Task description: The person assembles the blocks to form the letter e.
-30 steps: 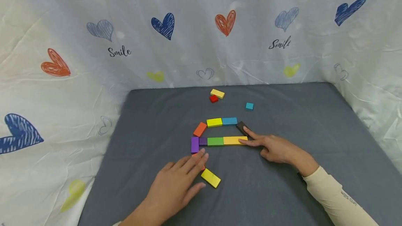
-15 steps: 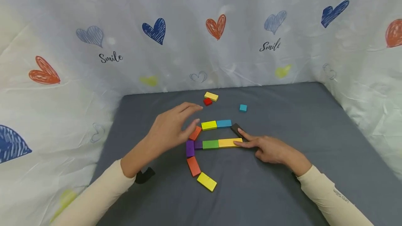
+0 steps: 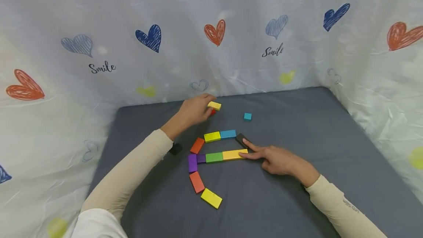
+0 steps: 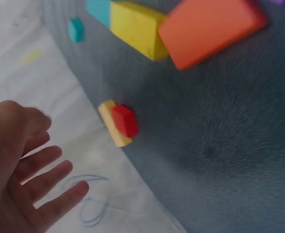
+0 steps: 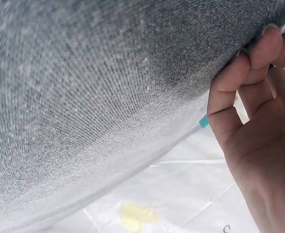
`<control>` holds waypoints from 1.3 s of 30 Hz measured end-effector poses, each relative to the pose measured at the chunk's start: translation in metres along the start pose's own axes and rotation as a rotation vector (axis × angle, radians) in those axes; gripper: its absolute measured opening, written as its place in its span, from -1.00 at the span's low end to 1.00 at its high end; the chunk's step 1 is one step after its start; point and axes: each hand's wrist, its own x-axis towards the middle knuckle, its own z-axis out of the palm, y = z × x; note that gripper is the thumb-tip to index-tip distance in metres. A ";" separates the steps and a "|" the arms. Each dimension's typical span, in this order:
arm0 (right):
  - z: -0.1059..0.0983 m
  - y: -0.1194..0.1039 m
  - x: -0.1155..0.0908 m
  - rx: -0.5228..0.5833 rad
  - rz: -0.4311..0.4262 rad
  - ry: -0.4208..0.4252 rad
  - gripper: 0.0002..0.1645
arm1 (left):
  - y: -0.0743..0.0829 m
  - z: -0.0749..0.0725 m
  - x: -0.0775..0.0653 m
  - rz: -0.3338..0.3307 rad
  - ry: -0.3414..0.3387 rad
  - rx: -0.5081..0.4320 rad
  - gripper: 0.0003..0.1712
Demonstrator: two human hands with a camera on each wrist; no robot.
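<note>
My left hand point(image 3: 194, 110) reaches to the back, fingers spread around the pale yellow block point(image 3: 216, 105) and a small red block point(image 3: 213, 112) beside it. In the left wrist view, a gap shows between its fingers and both blocks. My right hand point(image 3: 281, 160) rests two outstretched fingers on blocks: one on the tilted black block point(image 3: 241, 140), the other on the right end of an amber block point(image 3: 231, 154). From that block a row runs left through a green block point(image 3: 214, 157) and a small dark purple block point(image 3: 201, 158) to an upright purple block point(image 3: 192, 163).
Above the row, an orange block point(image 3: 197, 145), a yellow block point(image 3: 212, 136) and a blue block point(image 3: 228, 134) form an arc. Below curve a red-orange block point(image 3: 197, 182) and another yellow block point(image 3: 211, 198). A teal block point(image 3: 248, 116) lies apart near the curtain point(image 3: 244, 72).
My left hand has left the lower red-orange block and travelled over the arc to the back blocks. The right hand keeps its fingers on the black and amber blocks. The head view has shifted.
</note>
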 end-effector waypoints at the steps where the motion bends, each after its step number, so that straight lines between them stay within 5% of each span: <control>1: 0.000 0.000 0.000 0.003 0.000 0.001 0.09 | -0.001 0.003 0.007 -0.019 -0.045 0.009 -0.37; 6: 0.001 0.001 0.000 0.007 0.009 -0.007 0.08 | -0.003 0.020 0.032 -0.113 -0.238 0.033 -0.18; 9: 0.001 0.003 -0.001 -0.005 0.019 -0.006 0.09 | -0.001 0.029 0.044 -0.148 -0.265 0.033 -0.18; 15: 0.001 0.001 0.001 0.000 0.022 -0.018 0.11 | 0.003 0.038 0.053 -0.187 -0.239 0.064 -0.32; 22: 0.001 0.001 -0.001 0.009 0.025 -0.012 0.12 | 0.011 0.049 0.065 -0.162 -0.149 0.118 -0.56; 29: 0.001 0.002 0.001 0.001 0.016 -0.010 0.12 | 0.016 0.054 0.067 -0.129 -0.120 0.147 -0.59; 39: 0.001 0.002 -0.001 0.008 -0.011 0.006 0.10 | 0.014 0.033 0.053 -0.045 -0.026 0.184 -0.54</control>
